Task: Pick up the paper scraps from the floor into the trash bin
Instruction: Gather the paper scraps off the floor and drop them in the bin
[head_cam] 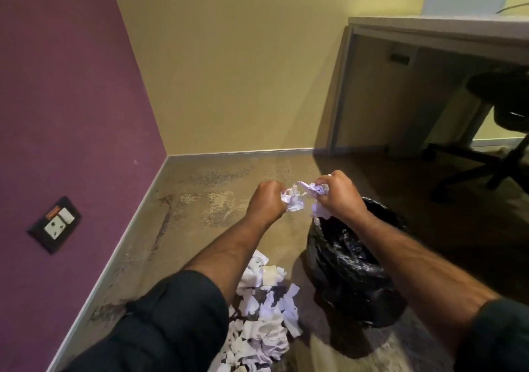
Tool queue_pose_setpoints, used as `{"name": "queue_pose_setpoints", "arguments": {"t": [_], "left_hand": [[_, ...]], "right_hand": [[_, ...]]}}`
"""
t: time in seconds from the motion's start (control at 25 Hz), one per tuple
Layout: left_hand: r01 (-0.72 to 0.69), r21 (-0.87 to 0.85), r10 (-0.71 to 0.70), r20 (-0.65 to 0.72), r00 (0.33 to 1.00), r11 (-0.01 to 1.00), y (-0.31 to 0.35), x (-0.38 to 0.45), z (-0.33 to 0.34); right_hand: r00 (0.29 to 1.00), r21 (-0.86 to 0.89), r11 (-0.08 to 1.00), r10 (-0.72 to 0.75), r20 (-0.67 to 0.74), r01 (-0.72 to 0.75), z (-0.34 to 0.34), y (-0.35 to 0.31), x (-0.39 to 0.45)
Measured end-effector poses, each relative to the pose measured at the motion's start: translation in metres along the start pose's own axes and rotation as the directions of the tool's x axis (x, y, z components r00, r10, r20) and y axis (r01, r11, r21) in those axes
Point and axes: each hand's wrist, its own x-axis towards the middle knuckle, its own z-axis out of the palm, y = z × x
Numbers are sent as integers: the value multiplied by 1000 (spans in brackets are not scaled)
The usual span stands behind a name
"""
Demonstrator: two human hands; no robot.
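1. head view, the step in hand: the left hand and the right hand are raised side by side, both closed on one crumpled wad of paper stretched between them. the wad hangs just above the near rim of the trash bin, which is lined with a black bag.
2. to do this well, i judge the hands should shift a little to the right so the wad sits squarely over the bin mouth, then let go together; loose bits at the wad's lower edge could flutter out otherwise.
3. head view, where the rest lies: a heap of paper scraps sits on the floor below the left forearm, just beside the bin and well below both hands.
4. whether any paper is already inside the bag is hard to tell, as its interior is dark.
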Motion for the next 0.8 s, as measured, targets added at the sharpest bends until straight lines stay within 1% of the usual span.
{"name": "queue_pose_setpoints", "arguments": {"t": [0.08, 0.2, 0.36, 0.52, 0.68, 0.8], "left_hand": [[-10, -44, 11, 39, 999, 999, 32, 6, 22], [-13, -89, 17, 52, 998, 996, 65, 15, 49], [-77, -130, 91, 111, 990, 989, 93, 18, 71], [-146, -101, 163, 193, 967, 984, 105, 18, 75], [-175, -81, 191, 265, 945, 981, 107, 21, 77], [-200, -38, 203, 272, 941, 979, 106, 23, 78]], "right_hand": [[997, -35, 997, 64, -38, -65, -21, 28, 1], [986, -64, 986, 149, -68, -154, -39, 58, -2], [979, -98, 974, 198, -55, -203, -43, 78, -11], [975, -98, 971, 216, -53, -220, -52, 87, -14], [970, -115, 964, 230, -77, -238, -55, 91, -11], [972, -123, 965, 223, -69, -230, -56, 90, -10]]}}
